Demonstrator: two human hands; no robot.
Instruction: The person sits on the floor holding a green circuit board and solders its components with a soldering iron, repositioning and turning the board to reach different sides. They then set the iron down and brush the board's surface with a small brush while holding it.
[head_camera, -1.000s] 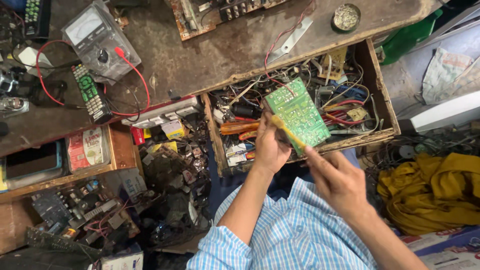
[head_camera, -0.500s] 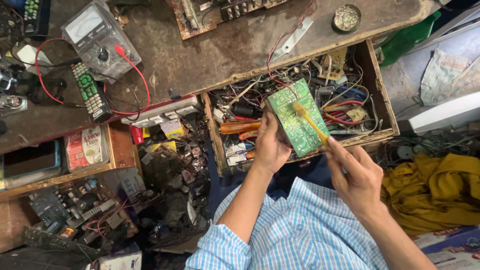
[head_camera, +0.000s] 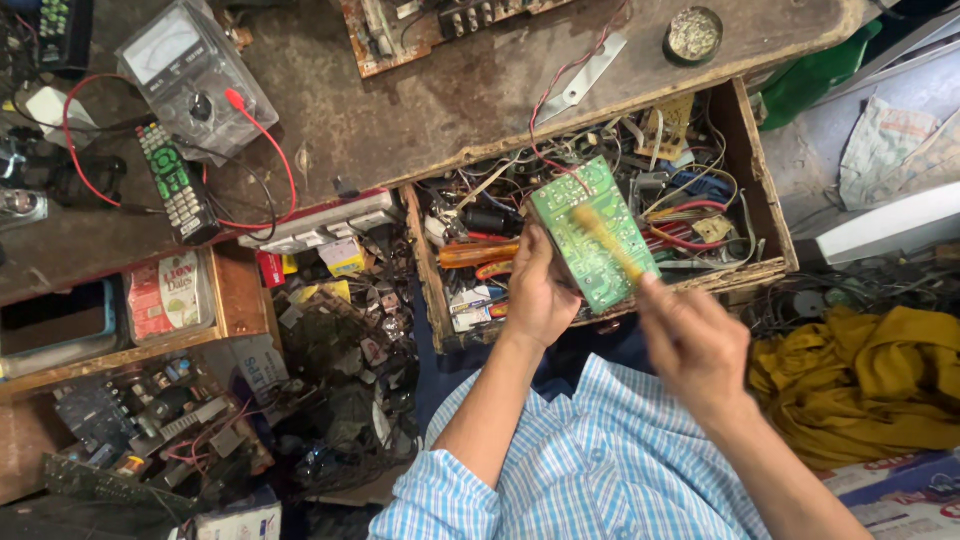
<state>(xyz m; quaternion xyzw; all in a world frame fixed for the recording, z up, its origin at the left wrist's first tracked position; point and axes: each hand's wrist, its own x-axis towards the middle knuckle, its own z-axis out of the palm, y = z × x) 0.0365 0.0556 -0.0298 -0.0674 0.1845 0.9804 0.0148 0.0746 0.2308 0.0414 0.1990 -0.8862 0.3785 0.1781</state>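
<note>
My left hand (head_camera: 535, 290) grips a green circuit board (head_camera: 590, 225) by its lower left edge and holds it above an open wooden drawer (head_camera: 765, 200). My right hand (head_camera: 690, 340) holds a thin yellow-handled brush (head_camera: 605, 243), blurred, whose tip lies across the face of the board. A red wire runs from the top of the board up onto the workbench. Both sleeves are blue and white check.
The drawer is full of wires, screwdrivers and parts. On the brown workbench (head_camera: 420, 110) lie a multimeter (head_camera: 195, 85) with red leads, a remote control (head_camera: 175, 190), another circuit board and a small round tin (head_camera: 693, 33). A yellow cloth (head_camera: 860, 380) lies at right; scrap electronics pile at left.
My right hand with the brush has swept from the board's upper left edge down across its face toward the lower right. The board has tilted slightly in my left hand.
</note>
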